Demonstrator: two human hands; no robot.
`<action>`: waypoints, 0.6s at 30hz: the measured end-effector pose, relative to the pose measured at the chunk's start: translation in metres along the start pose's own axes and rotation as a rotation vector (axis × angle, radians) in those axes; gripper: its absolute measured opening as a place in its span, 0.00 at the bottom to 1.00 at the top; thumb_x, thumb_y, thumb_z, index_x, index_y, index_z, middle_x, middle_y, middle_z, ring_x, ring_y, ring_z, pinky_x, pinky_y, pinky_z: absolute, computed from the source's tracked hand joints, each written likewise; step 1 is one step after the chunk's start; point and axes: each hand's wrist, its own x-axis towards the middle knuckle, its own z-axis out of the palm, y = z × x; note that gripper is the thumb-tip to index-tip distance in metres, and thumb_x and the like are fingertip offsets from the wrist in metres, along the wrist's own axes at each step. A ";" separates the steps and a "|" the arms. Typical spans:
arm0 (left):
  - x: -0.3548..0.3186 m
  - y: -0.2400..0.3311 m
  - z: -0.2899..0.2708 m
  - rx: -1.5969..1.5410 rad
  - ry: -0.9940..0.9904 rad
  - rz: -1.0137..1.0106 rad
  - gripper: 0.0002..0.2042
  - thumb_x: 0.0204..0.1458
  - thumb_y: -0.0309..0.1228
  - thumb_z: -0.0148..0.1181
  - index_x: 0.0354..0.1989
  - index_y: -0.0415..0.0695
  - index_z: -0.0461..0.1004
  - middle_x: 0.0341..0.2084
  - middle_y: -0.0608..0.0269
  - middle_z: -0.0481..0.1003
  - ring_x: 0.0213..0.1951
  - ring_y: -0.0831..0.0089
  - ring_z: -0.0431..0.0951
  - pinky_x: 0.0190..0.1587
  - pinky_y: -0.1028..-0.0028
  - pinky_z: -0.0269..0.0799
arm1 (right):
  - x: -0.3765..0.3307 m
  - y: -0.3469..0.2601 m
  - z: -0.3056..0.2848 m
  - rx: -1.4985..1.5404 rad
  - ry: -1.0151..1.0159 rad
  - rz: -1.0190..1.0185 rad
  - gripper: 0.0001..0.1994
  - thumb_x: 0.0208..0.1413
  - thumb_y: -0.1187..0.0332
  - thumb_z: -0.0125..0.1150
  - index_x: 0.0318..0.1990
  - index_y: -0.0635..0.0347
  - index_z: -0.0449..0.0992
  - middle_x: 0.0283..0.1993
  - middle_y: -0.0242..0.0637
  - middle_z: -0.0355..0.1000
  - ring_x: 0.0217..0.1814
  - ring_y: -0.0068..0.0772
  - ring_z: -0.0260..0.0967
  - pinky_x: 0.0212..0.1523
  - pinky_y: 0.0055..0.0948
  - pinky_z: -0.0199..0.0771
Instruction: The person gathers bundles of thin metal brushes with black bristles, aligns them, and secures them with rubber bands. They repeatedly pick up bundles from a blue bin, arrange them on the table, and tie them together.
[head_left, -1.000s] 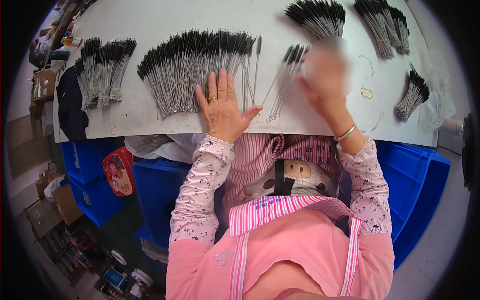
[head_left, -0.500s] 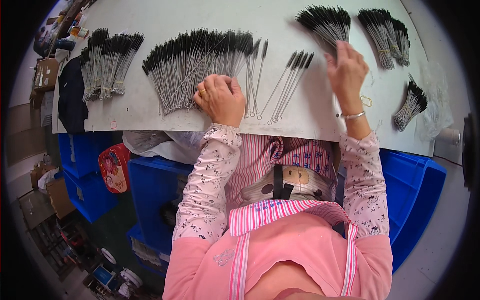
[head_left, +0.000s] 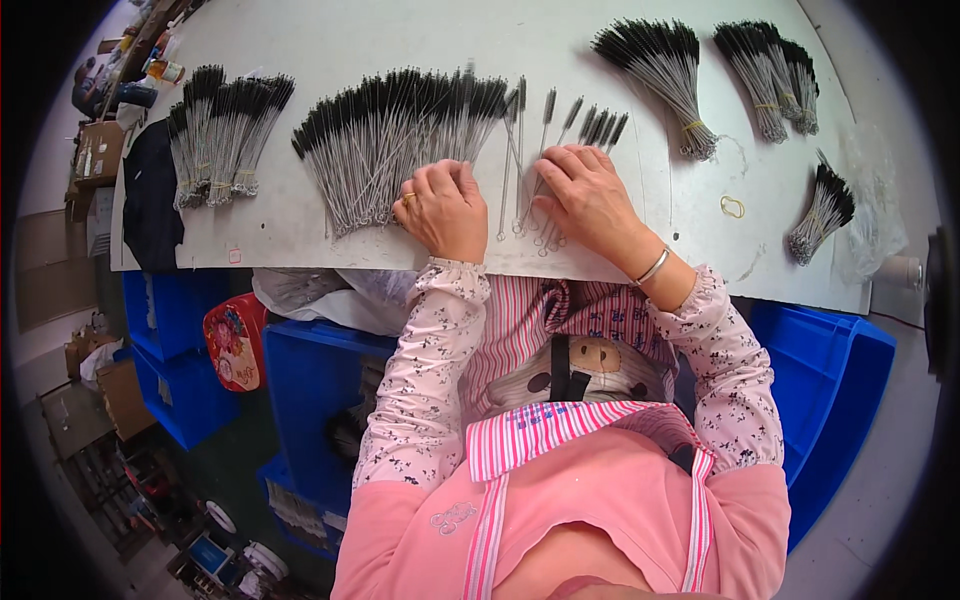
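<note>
A wide fan of wire brushes [head_left: 385, 150] with black bristle tips and looped wire ends covers the table's left middle. My left hand [head_left: 447, 210], a ring on one finger, is closed at the fan's lower right; a blurred brush tip rises above it. Its fingertips are partly hidden. To its right stand a few separate brushes [head_left: 519, 130]. My right hand [head_left: 592, 205] reaches over the wires of a small row of brushes [head_left: 603, 128], fingers bent and thumb apart from them. The hand covers part of those wires, and whether it touches them is unclear.
Banded brush bundles lie at the left [head_left: 225, 140], upper right [head_left: 675, 90], far right [head_left: 780, 80] and right edge [head_left: 822, 215]. A yellow rubber band [head_left: 733, 207] rests near a clear plastic bag [head_left: 875, 200]. Blue crates [head_left: 815, 380] stand below the table [head_left: 560, 45].
My right hand has come away from the upper-right bundle, moving left and nearer to the small row of brushes. My left hand stays beside the fan. The view has shifted slightly.
</note>
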 end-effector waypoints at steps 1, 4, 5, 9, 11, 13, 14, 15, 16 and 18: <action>0.000 0.003 0.000 0.051 0.020 0.025 0.14 0.49 0.47 0.57 0.37 0.52 0.73 0.33 0.66 0.71 0.40 0.66 0.70 0.44 0.64 0.59 | -0.001 0.002 -0.001 0.003 0.003 -0.009 0.19 0.43 0.61 0.63 0.42 0.59 0.71 0.48 0.36 0.67 0.53 0.36 0.63 0.57 0.45 0.54; 0.001 0.006 -0.003 0.166 0.055 0.087 0.15 0.49 0.47 0.57 0.37 0.51 0.73 0.33 0.65 0.71 0.40 0.65 0.70 0.43 0.63 0.59 | -0.002 0.000 -0.008 -0.043 -0.003 0.025 0.20 0.45 0.59 0.63 0.43 0.60 0.71 0.50 0.37 0.67 0.55 0.37 0.62 0.59 0.46 0.52; 0.001 0.005 -0.002 0.171 0.044 0.101 0.16 0.48 0.48 0.58 0.38 0.51 0.73 0.33 0.65 0.71 0.40 0.65 0.70 0.43 0.63 0.59 | -0.003 -0.001 -0.011 -0.070 -0.008 0.048 0.20 0.45 0.59 0.63 0.43 0.60 0.71 0.51 0.37 0.67 0.55 0.37 0.62 0.59 0.46 0.51; 0.000 0.009 -0.006 0.104 -0.045 0.065 0.19 0.46 0.49 0.59 0.42 0.52 0.73 0.36 0.65 0.70 0.41 0.65 0.69 0.43 0.63 0.59 | -0.002 0.000 -0.016 -0.037 -0.002 0.024 0.21 0.48 0.56 0.61 0.47 0.56 0.71 0.56 0.37 0.64 0.60 0.38 0.58 0.63 0.44 0.47; -0.004 0.018 -0.017 0.090 -0.122 0.149 0.19 0.46 0.49 0.60 0.43 0.53 0.74 0.36 0.64 0.70 0.41 0.65 0.69 0.43 0.63 0.59 | 0.002 -0.008 -0.019 0.002 0.010 -0.108 0.21 0.49 0.54 0.59 0.48 0.56 0.70 0.57 0.36 0.64 0.63 0.38 0.57 0.65 0.44 0.45; -0.010 0.019 -0.023 0.033 -0.150 0.221 0.19 0.46 0.48 0.60 0.44 0.53 0.75 0.37 0.64 0.70 0.40 0.64 0.69 0.43 0.63 0.59 | 0.000 -0.007 -0.014 0.003 -0.061 -0.120 0.22 0.50 0.53 0.58 0.48 0.58 0.70 0.57 0.36 0.64 0.64 0.39 0.55 0.67 0.45 0.42; -0.011 0.015 -0.024 -0.017 -0.131 0.251 0.18 0.46 0.47 0.60 0.43 0.53 0.75 0.37 0.64 0.70 0.40 0.63 0.69 0.43 0.63 0.59 | 0.000 -0.004 -0.011 0.003 -0.085 -0.107 0.22 0.50 0.54 0.58 0.47 0.59 0.70 0.56 0.37 0.64 0.64 0.40 0.55 0.67 0.46 0.42; -0.010 0.011 -0.025 -0.067 -0.111 0.281 0.18 0.46 0.46 0.60 0.43 0.53 0.76 0.37 0.64 0.70 0.39 0.63 0.69 0.43 0.62 0.59 | 0.000 -0.001 -0.008 0.004 -0.109 -0.094 0.21 0.50 0.55 0.58 0.46 0.60 0.70 0.56 0.38 0.65 0.64 0.40 0.55 0.67 0.47 0.43; -0.007 0.007 -0.026 -0.073 -0.091 0.293 0.16 0.46 0.45 0.60 0.41 0.53 0.76 0.36 0.64 0.70 0.39 0.63 0.69 0.42 0.63 0.60 | -0.001 0.006 -0.005 0.045 -0.116 -0.083 0.19 0.49 0.56 0.59 0.44 0.60 0.70 0.54 0.39 0.65 0.63 0.41 0.56 0.66 0.49 0.43; -0.004 -0.001 -0.027 -0.081 -0.054 0.309 0.13 0.46 0.43 0.60 0.37 0.52 0.77 0.34 0.65 0.71 0.38 0.64 0.70 0.42 0.63 0.60 | -0.001 0.010 -0.002 0.047 -0.072 -0.071 0.19 0.48 0.56 0.60 0.41 0.61 0.70 0.51 0.40 0.67 0.61 0.40 0.58 0.66 0.49 0.44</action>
